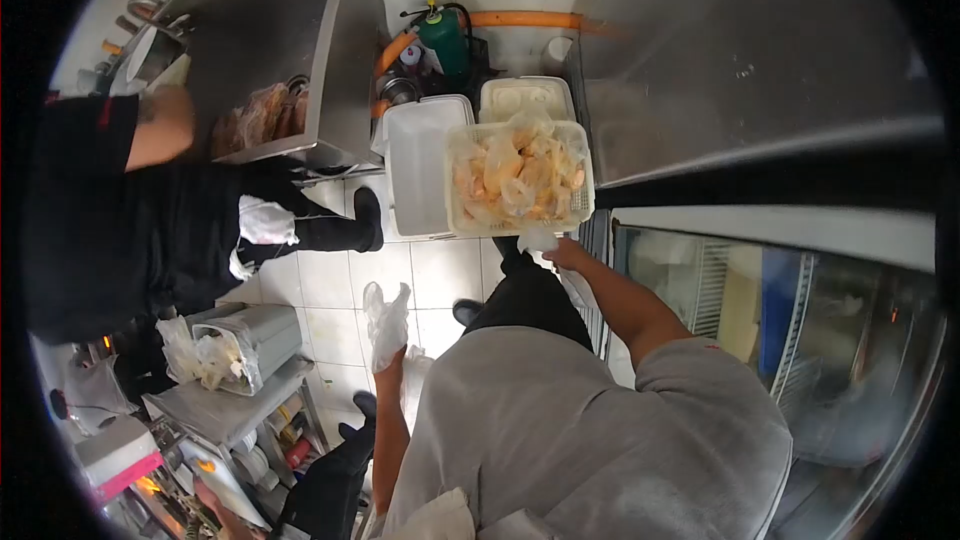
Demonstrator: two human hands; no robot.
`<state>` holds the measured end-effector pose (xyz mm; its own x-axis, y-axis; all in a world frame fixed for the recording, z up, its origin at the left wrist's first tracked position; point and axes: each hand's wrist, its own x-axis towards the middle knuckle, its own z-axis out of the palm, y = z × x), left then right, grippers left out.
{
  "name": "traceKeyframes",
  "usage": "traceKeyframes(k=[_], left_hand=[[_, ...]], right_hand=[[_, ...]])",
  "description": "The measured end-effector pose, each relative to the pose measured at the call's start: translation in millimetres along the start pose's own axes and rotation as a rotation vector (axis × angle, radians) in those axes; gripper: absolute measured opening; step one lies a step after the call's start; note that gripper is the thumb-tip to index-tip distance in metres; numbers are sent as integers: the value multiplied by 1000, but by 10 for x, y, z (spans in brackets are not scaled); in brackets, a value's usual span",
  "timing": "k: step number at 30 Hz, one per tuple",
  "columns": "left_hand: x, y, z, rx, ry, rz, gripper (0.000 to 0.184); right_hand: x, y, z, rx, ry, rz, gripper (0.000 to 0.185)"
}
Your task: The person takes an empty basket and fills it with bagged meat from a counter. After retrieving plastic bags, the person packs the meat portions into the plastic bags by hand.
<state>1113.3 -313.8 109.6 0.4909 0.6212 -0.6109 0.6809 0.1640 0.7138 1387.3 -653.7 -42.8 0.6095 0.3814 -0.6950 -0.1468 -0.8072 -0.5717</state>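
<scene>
My left hand (388, 328) hangs low over the tiled floor, covered by crumpled clear plastic that looks like a loose glove or bag. Its fingers are hard to make out through the plastic. At the near edge of a cream plastic basket (452, 202), my right hand (566, 255) has its fingers closed on a piece of thin clear plastic (538, 239). Inside the basket is a heap of knotted clear bags (505, 165) with orange-yellow contents. I cannot tell whether my right hand also touches the basket.
An open white tub (428, 165) stands left of the basket, a lidded container (527, 97) behind it. A green cylinder (443, 45) stands by the wall. A glass-door fridge (780, 340) is on my right. At left, a co-worker in black (110, 230) stands near a grey bin (262, 340).
</scene>
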Motion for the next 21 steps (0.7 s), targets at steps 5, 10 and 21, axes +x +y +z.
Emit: traceKeyframes(k=[5,10,21], left_hand=[[119,413,177,239,25,89,43],[543,607,334,428,-19,303,36],[1226,751,649,293,-134,262,40]], right_hand=[[354,-107,-390,153,34,56,28],[576,-24,-563,128,-83,116,26],[-16,-34,-691,194,83,184,34]])
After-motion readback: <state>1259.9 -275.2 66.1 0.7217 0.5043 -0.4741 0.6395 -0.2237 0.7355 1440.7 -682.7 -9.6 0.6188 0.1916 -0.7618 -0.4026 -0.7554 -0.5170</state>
